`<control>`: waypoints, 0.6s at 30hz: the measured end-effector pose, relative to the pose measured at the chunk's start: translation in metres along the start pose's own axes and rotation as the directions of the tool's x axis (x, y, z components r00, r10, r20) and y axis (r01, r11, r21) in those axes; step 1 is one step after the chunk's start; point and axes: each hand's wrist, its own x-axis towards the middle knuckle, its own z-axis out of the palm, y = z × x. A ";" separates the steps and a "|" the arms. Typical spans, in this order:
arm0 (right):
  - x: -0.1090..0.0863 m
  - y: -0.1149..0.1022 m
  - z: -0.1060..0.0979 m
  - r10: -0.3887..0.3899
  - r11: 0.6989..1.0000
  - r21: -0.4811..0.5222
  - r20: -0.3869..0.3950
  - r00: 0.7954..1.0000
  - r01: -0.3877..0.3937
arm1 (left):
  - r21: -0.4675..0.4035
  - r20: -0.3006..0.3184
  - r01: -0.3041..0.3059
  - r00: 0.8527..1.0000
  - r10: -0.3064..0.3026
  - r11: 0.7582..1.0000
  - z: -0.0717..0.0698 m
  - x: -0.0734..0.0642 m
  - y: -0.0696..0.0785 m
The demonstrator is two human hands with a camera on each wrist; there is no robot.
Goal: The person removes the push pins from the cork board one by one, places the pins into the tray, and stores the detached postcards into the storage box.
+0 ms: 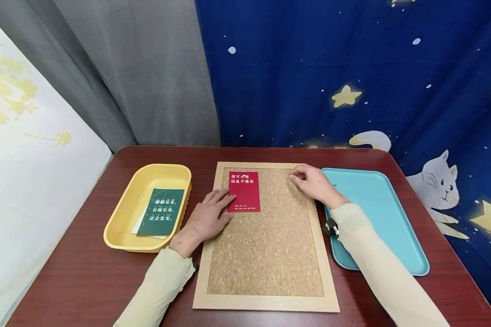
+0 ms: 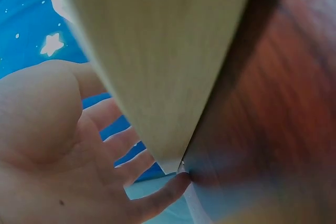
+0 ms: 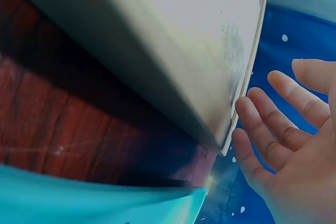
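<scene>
A wood-framed cork board lies on the table, with a red card with white writing at its upper left. A small pin-like thing shows at the card's top. My left hand rests over the board's left frame, its fingers extended to the card's left edge. In the left wrist view, the left hand's fingers reach past the pale frame. Over the board's upper right edge hovers my right hand, fingers loosely bent; the right wrist view shows nothing held in its fingers.
A yellow basket at the left holds a green card on top of paler ones. To the right of the board lies a blue tray, partly under the right forearm. Curtains hang behind the dark red table.
</scene>
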 end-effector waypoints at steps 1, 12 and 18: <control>0.000 0.000 0.001 -0.001 1.000 -0.001 0.004 1.000 0.001 | -0.001 0.004 0.003 1.000 -0.003 1.000 0.000 0.000 0.000; 0.007 -0.006 0.008 -0.026 1.000 0.008 0.016 1.000 0.026 | 0.016 0.031 0.012 0.999 -0.012 1.000 -0.001 0.006 0.002; 0.010 -0.009 0.015 -0.050 0.999 -0.010 0.011 0.999 0.050 | 0.043 0.027 0.007 1.000 -0.008 0.999 -0.001 0.007 0.002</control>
